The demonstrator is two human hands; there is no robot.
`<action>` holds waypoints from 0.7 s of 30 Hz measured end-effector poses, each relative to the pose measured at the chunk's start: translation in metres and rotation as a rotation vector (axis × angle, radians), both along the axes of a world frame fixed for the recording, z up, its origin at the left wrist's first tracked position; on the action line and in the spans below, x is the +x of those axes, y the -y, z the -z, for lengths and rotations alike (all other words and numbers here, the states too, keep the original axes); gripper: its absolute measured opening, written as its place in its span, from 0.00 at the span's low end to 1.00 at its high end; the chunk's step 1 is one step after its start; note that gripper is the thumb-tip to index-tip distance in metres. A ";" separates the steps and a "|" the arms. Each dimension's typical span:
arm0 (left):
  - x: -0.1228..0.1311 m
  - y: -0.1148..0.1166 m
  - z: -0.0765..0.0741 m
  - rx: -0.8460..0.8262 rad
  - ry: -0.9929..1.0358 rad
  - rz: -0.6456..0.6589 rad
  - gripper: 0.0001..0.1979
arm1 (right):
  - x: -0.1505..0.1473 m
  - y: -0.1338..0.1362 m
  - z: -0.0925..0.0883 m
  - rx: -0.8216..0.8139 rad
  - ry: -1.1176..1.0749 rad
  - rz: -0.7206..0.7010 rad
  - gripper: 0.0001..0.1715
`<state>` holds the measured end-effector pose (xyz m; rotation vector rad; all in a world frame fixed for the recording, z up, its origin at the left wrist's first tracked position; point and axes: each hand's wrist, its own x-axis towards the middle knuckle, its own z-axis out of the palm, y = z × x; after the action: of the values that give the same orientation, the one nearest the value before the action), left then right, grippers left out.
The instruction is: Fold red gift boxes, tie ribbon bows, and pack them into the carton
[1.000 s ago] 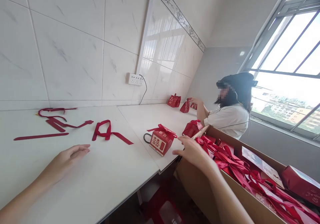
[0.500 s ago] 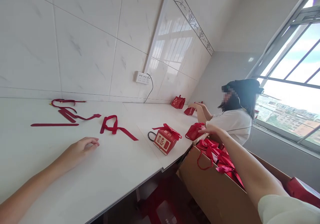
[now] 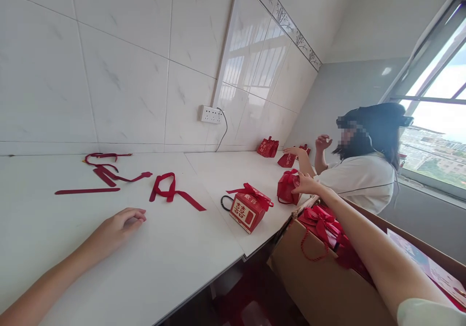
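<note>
My left hand (image 3: 125, 223) rests on the white table (image 3: 174, 272), its fingers loosely curled and apart, holding nothing. Near it lie a looped red ribbon (image 3: 166, 190) and a straight red strip (image 3: 87, 190). My right hand (image 3: 304, 183) reaches over a cardboard box (image 3: 306, 277) and grips a red gift box (image 3: 287, 188) with a bow at the table's edge. Between my hands stands another red gift box (image 3: 247, 210) with gold characters and a ribbon on top, a black loop (image 3: 227, 203) beside it.
A person (image 3: 364, 171) in white sits beyond the box, one hand at small red boxes (image 3: 267, 147) by the wall and one raised. Red bows (image 3: 322, 221) fill the cardboard box. A socket strip (image 3: 211, 114) is on the wall.
The red gift box at my right hand now stands more upright. The person has raised one hand. The view has shifted slightly; my left hand remains on the table.
</note>
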<state>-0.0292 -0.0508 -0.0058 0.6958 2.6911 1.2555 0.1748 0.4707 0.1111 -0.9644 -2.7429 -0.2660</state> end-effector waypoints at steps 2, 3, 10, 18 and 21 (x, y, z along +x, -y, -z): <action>-0.001 0.001 0.002 -0.010 -0.003 0.014 0.15 | -0.011 0.011 -0.004 0.002 -0.006 -0.069 0.51; -0.002 0.002 0.003 -0.014 -0.004 0.018 0.14 | -0.016 0.019 -0.008 0.007 -0.021 -0.112 0.55; -0.003 0.004 0.006 -0.042 -0.048 0.030 0.13 | -0.024 0.114 -0.052 0.168 -0.334 -0.495 0.55; 0.005 0.003 -0.005 -0.108 -0.076 0.061 0.16 | -0.006 0.203 -0.056 0.191 -0.285 -0.811 0.50; 0.010 0.001 -0.010 -0.094 -0.091 0.062 0.15 | -0.001 0.218 -0.053 0.228 -0.265 -0.877 0.46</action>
<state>-0.0190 -0.0521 0.0040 0.8367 2.7557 1.1006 0.1736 0.2524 0.1641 0.2735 -2.5213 -0.2523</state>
